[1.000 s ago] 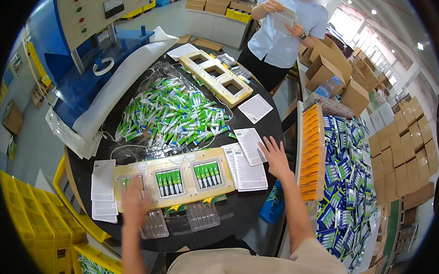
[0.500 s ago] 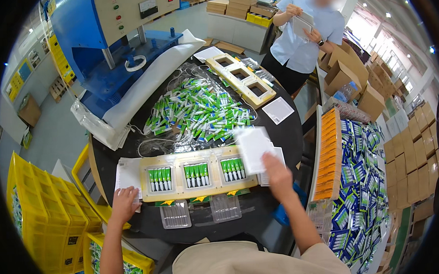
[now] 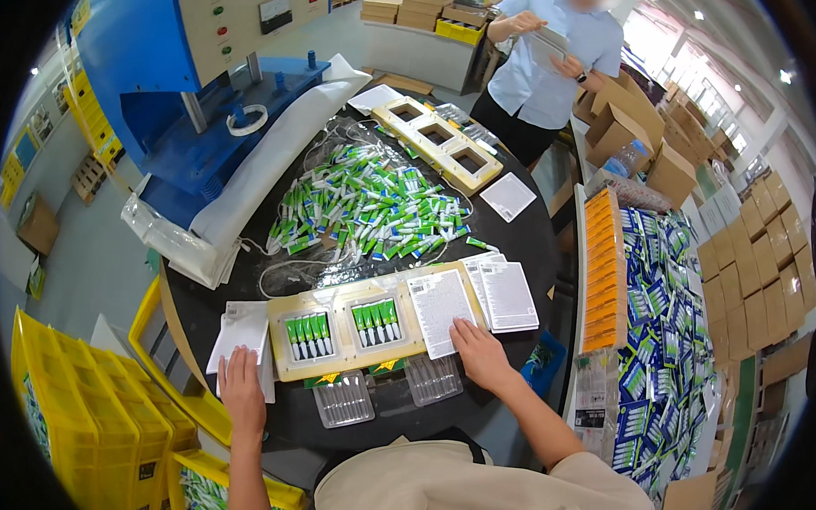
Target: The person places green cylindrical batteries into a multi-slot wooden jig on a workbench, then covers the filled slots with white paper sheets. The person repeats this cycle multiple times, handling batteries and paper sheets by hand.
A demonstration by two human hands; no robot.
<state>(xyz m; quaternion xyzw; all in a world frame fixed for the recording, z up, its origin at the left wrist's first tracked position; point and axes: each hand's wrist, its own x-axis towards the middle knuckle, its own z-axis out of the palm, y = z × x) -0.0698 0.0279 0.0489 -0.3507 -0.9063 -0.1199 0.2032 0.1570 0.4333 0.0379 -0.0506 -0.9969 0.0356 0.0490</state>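
Observation:
A cream frame with three windows point(image 3: 342, 334) lies before me on the round black table. Small green-and-white tubes point(image 3: 309, 337) sit in a row in its left window, and more tubes point(image 3: 375, 321) fill the middle one. Over the right window lies a white printed card point(image 3: 439, 308), covering whatever is below. My right hand point(image 3: 483, 351) rests its outstretched fingers on that card's lower right edge. To the left, my left hand point(image 3: 242, 387) lies flat on a stack of white cards point(image 3: 240, 328). More white cards point(image 3: 510, 295) lie right of the frame.
Behind the frame spreads a heap of loose tubes point(image 3: 370, 202). Another cream frame point(image 3: 435, 133) lies farther back. Clear plastic trays point(image 3: 344, 401) stick out in front. A blue press point(image 3: 160, 111), yellow crates point(image 3: 81, 419) and a bin of packed tubes point(image 3: 653, 336) surround the table. Someone point(image 3: 545, 52) stands opposite.
My right hand has brought the white card leftward and down onto the frame's right window. My left hand stays at the left stack. The view has shifted slightly.

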